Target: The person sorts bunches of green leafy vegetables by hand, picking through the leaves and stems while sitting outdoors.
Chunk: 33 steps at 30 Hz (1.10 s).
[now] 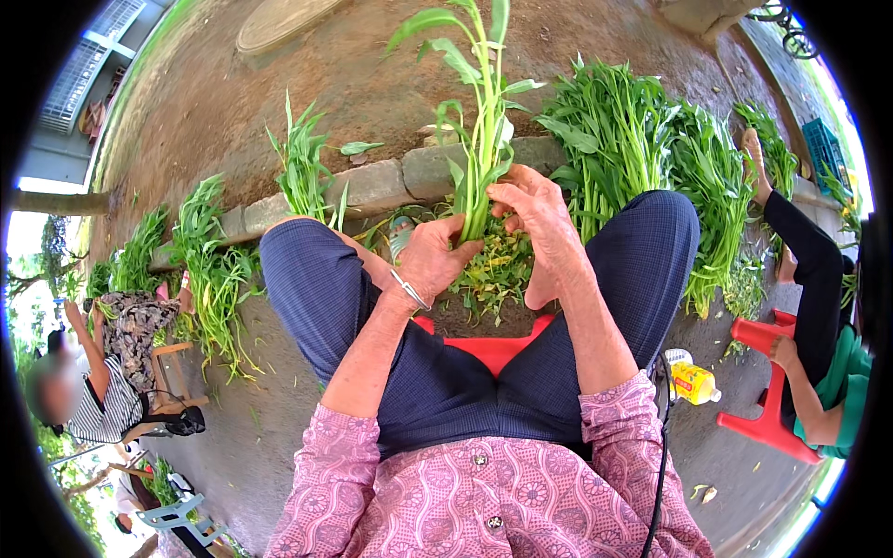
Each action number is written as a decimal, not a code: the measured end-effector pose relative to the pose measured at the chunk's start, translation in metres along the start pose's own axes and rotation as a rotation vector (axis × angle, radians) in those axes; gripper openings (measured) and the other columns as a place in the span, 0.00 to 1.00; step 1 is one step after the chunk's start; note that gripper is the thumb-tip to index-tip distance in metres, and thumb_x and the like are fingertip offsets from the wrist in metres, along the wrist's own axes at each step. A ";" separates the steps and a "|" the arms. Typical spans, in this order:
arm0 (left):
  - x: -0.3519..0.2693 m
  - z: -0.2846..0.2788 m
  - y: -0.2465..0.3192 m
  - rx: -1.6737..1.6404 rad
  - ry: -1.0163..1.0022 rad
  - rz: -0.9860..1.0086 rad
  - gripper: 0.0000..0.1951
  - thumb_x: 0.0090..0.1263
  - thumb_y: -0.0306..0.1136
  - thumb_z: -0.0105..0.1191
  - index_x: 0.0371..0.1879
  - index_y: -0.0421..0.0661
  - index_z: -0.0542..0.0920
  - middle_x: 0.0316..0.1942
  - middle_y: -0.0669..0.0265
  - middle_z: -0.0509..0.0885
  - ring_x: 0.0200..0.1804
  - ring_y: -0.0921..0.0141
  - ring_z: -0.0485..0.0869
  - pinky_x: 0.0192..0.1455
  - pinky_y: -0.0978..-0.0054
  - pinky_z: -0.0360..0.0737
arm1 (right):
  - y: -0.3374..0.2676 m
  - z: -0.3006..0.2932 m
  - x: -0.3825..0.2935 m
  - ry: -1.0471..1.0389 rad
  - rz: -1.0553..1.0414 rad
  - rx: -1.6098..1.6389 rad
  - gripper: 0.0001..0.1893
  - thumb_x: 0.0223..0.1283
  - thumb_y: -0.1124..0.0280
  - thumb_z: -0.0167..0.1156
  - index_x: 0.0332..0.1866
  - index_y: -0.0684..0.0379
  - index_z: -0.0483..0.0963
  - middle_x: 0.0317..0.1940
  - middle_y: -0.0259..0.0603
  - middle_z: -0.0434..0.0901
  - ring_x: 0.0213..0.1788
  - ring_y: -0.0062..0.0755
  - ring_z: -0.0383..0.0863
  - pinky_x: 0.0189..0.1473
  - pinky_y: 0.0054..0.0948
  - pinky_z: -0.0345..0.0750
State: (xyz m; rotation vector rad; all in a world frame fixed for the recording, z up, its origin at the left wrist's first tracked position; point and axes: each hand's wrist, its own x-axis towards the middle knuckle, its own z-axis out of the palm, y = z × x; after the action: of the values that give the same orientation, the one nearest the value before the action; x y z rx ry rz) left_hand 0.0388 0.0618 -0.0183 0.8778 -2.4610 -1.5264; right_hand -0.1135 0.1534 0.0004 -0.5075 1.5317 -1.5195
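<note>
My left hand [434,252], with a metal bangle at the wrist, grips the lower stems of an upright bunch of leafy greens [483,132] that look like water spinach. My right hand [538,213] is at the bunch's right side with its fingers curled; whether they pinch a leaf I cannot tell. Below my hands, a pile of plucked leaves and trimmings [499,268] lies on the ground between my feet. Just beyond my right knee leans a large heap of the same greens [614,132]. A smaller bunch [303,164] stands beyond my left knee.
A low stone kerb [377,187] runs across in front. Beneath me is a red plastic stool [488,349]. A yellow-labelled bottle [692,383] lies at my right. People sit on both sides, one on a red stool [767,404], another near more greens [216,279].
</note>
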 end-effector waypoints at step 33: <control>0.014 -0.024 -0.025 -0.357 0.627 0.088 0.06 0.67 0.29 0.56 0.37 0.41 0.83 0.27 0.69 0.84 0.28 0.81 0.80 0.27 0.84 0.75 | -0.021 -0.039 0.008 0.095 -0.255 -0.417 0.16 0.52 0.60 0.66 0.40 0.61 0.81 0.25 0.31 0.79 0.26 0.17 0.71 0.29 0.20 0.68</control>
State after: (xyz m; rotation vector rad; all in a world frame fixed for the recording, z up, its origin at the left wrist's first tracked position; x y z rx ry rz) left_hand 0.0471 0.0279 -0.0310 0.9724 -1.7042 -1.3337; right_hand -0.1548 0.1661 0.0124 -0.9094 1.9302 -1.4256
